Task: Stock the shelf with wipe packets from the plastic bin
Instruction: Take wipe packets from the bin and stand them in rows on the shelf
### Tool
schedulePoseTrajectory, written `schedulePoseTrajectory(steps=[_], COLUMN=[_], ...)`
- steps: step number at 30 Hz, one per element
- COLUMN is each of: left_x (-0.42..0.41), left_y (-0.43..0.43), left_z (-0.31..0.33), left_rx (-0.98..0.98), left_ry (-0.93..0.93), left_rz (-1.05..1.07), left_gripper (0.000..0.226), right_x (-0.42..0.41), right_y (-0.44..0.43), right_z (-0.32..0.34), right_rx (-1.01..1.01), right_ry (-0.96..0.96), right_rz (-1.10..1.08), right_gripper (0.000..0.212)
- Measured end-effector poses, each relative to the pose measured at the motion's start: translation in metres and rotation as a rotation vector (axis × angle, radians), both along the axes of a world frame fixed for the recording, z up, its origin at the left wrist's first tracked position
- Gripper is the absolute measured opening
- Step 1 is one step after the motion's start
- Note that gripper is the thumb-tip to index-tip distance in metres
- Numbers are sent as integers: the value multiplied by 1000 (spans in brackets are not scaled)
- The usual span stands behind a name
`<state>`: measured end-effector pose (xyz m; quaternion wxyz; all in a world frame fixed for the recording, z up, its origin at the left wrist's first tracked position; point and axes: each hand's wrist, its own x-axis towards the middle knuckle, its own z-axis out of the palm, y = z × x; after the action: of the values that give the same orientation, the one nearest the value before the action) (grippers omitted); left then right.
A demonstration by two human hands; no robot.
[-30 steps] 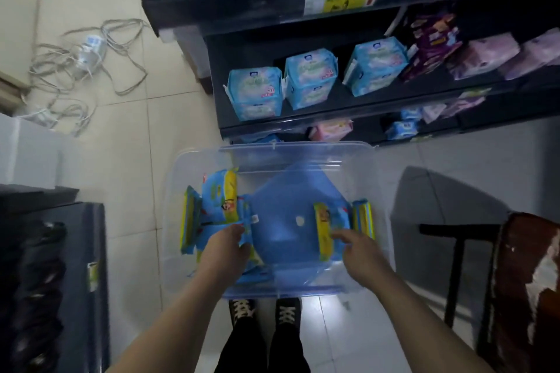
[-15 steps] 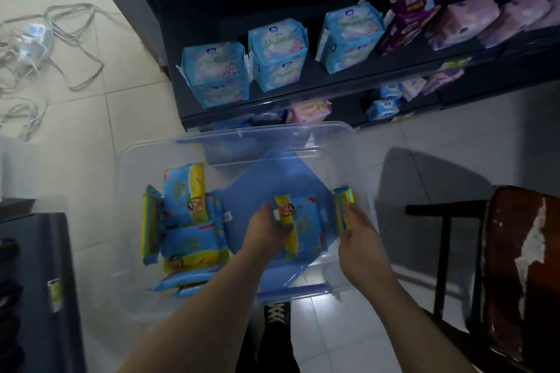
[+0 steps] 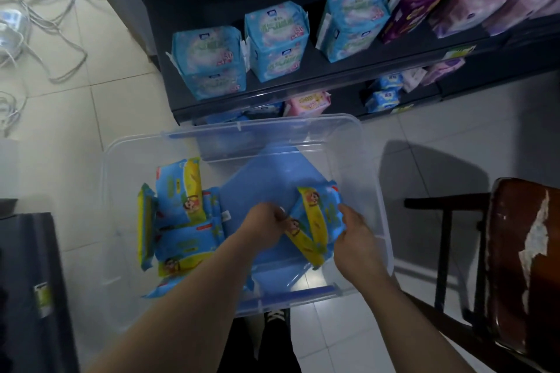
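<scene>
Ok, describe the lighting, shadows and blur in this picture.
Head view: dim, bluish light; the black shelf unit fades into dark behind; a shadow lies on the pale floor tiles right of the clear plastic bin; the lilac packets top right are smeared.

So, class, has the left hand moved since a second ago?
Yes. The left hand moved rightwards across the bin, from the packet pile to the packet the right hand grips.

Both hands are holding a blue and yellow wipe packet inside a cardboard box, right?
Not quite. The head view shows the left hand and right hand holding the blue and yellow wipe packet inside a clear plastic bin, not a cardboard box.
</scene>
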<state>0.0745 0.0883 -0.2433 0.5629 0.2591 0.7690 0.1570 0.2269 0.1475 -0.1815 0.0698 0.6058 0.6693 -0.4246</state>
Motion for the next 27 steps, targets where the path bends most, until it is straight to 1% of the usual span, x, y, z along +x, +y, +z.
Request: schedulePoseTrajectory(steps=[1, 2, 3, 5, 6, 8, 10, 11, 13, 15, 18, 20, 21, 22, 24, 25, 27], left_x=[3, 5, 5, -1, -8, -26, -43, -49, -54, -54, -53, -56, -59, -61, -68, -71, -76], left_y=[-1, -2, -4, -10, -12, -17, -20, -21, -21, -19, -18, -21, -24, -28, -37, -42, -50], left_z=[0, 1, 0, 1, 1, 4, 13, 17, 20, 19, 24, 34, 40, 47, 63, 71, 92], left_rx=[-6, 0, 15, 41, 51, 21, -38, -61, -73, -51, -5, 34, 52, 73, 86, 93, 126], left_ry=[-155, -261, -278, -204, -153, 24, 213, 250, 263, 260, 254, 304, 326, 339, 331, 318, 292], left_rz=[158, 286, 330, 289, 245, 111, -14, -53, -87, -106, -138, -95, -48, 5, 111, 160, 262], left_gripper=[23, 25, 24, 22, 28, 41, 46, 47, 41, 29, 29, 29, 30, 28, 21, 17, 13], right_x=[0, 0, 0, 0, -2, -8, -15, -19, -25, -29, -33, -39, -42, -45, -51, -53, -58], right_y=[1, 2, 3, 5, 7, 9, 9, 9, 11, 13, 19, 23, 26, 27, 29, 29, 30], right_z=[-2, -5, -7, -10, -13, -22, -36, -43, -55, -61, -62, -56, -51, -46, -30, -20, 3], right_rx=[-24, -44, -58, -54, -34, -16, -25, -11, 37, 75, 161, 205, 214, 226, 259, 267, 263], right_ry=[-12, -26, -41, -77, -88, -111, -156, -184, -249, -315, -390, -407, -407, -409, -426, -421, -385], right_rz=[-9, -12, -9, 25, 51, 86, 100, 109, 135, 183, 229, 209, 215, 240, 322, 351, 390], right_gripper=[55, 55, 55, 50, 46, 42, 49, 56, 74, 88, 96, 89, 79, 64, 37, 31, 28])
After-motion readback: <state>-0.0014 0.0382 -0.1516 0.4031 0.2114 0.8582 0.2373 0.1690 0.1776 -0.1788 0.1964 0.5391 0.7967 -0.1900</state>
